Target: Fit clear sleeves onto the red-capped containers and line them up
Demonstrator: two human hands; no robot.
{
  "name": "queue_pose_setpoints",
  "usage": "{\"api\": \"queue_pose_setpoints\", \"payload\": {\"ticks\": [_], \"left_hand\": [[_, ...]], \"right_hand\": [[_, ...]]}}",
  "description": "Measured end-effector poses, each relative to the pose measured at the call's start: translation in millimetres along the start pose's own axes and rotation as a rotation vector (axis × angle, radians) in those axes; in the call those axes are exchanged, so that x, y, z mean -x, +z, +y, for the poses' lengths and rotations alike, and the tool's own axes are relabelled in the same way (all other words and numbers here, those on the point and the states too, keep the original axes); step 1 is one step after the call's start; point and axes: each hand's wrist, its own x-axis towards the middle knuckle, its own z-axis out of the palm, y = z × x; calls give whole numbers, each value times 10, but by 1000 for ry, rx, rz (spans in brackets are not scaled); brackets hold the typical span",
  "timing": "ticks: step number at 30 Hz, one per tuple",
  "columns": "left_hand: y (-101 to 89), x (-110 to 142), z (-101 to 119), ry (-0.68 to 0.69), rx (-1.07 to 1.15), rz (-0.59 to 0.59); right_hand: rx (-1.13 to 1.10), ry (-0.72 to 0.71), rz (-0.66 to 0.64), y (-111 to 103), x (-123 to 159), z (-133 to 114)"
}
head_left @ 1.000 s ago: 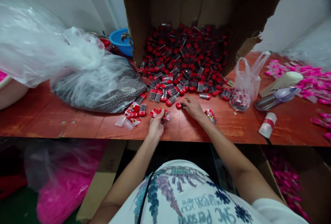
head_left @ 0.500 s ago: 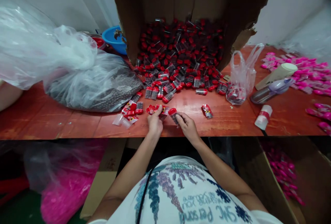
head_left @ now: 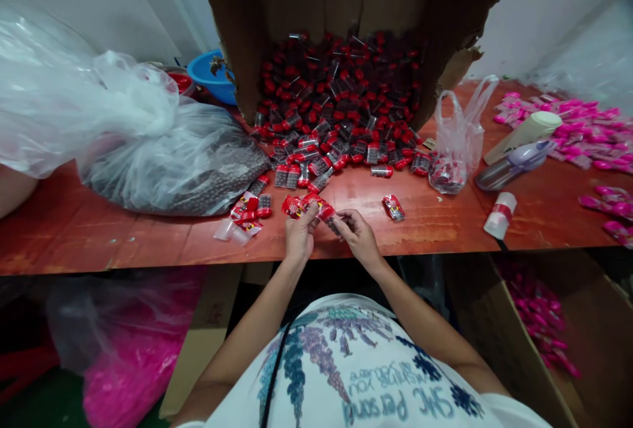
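My left hand point(head_left: 299, 235) pinches a bunch of red printed plastic sleeves point(head_left: 293, 206) above the table's front edge. My right hand point(head_left: 361, 238) grips a small clear bottle point(head_left: 335, 224) of dark beads. The bottle's red-capped end meets the sleeves between my hands; whether it is inside one I cannot tell. To the right lies a bottle in a printed sleeve point(head_left: 393, 207). Left of my hands is a small heap of sleeves and red-capped bottles point(head_left: 251, 207), with clear pieces point(head_left: 232, 231) beside it. Behind, many more red-capped bottles point(head_left: 341, 108) spill from a carton.
The torn carton point(head_left: 457, 32) lies open toward me. A plastic bag of dark beads point(head_left: 182, 164) and a blue basin point(head_left: 210, 75) are at left. On the right are a small carrier bag point(head_left: 452, 151), a drink bottle point(head_left: 512, 165), a white roll point(head_left: 500, 215) and pink items point(head_left: 583, 134).
My right hand has taken a red-capped bottle from near the pile and brought it left and toward me, against the sleeves. My left hand keeps holding the sleeves. The view has shifted slightly.
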Motion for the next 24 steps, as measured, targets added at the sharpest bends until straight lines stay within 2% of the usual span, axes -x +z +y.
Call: {"api": "queue_pose_setpoints", "payload": {"ticks": [5, 11, 14, 18, 21, 24], "left_hand": [[-46, 61, -6, -53, -112, -89], [-64, 74, 62, 13, -210, -226], [-49, 80, 91, 0, -237, -226], [-28, 102, 47, -42, -276, -264], [-27, 122, -25, -70, -305, -227], [-39, 120, -56, -70, -282, -160]], "right_hand": [[22, -36, -25, -17, 10, -24], [-11, -49, -19, -41, 27, -97], [7, -80, -3, -47, 40, -129], [-66, -22, 83, -3, 73, -94], [-55, -39, 134, 6, 88, -43], [25, -99, 24, -63, 79, -14]]}}
